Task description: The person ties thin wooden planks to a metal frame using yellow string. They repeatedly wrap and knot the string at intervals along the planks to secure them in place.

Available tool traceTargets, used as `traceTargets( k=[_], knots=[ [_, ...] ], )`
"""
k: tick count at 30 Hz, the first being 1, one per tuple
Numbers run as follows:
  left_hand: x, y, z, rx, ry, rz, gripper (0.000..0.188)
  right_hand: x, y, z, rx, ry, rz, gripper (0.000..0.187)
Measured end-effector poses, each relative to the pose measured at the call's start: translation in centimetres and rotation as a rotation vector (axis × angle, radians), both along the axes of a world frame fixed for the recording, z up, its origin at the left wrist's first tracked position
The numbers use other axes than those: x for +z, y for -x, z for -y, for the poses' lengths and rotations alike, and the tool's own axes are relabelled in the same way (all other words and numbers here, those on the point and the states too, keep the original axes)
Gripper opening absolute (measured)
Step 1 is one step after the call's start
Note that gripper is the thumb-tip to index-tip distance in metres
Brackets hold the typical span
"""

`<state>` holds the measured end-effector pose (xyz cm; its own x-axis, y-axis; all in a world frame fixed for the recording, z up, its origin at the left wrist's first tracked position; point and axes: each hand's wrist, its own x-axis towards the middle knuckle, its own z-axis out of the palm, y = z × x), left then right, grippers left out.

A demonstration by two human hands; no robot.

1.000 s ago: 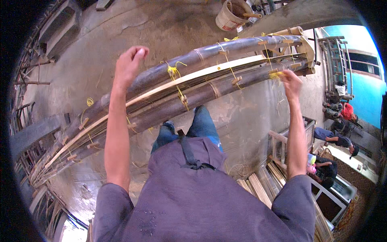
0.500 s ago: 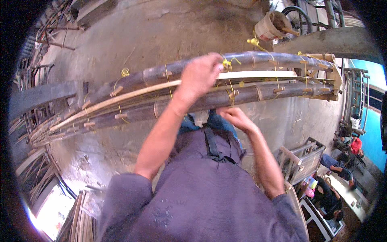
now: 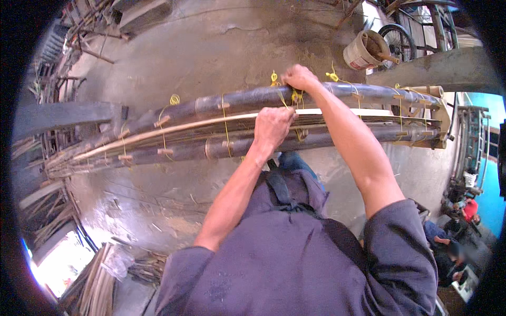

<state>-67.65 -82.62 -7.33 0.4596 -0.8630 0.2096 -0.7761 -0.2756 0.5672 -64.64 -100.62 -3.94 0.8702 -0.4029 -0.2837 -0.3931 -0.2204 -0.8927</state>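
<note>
The left hand was closed on yellow cord above the pale strip; the right hand curled over the far edge of the dark bamboo pole, its grip's contents unclear. Uneven pulling could have made the cord slip.

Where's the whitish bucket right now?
Head view, upper right: the whitish bucket is beyond the far dark pole, just left of the spoked wheel.
</note>
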Motion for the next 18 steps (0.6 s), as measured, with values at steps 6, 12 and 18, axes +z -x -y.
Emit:
traceTargets(
  k=[6, 12, 18],
  knots=[
    [0.1, 0.2, -2.1, 0.072, -0.052, -0.065, 0.022, 2.6, 16.1, -11.2, 0.452, -0.049, 0.112, 0.022],
    [7.4, -3.9, 5.7, -0.004, -0.047, -0.874, 0.036, -6.2, 17.7, -15.7, 0.594, 0.333, 0.121, 0.018],
    [-5.0, -10.0, 10.0, 0.166, -0.262, -1.199, 0.036, -5.0, 18.9, -12.9, 0.428, 0.346, 0.361, 0.008]
  ],
)
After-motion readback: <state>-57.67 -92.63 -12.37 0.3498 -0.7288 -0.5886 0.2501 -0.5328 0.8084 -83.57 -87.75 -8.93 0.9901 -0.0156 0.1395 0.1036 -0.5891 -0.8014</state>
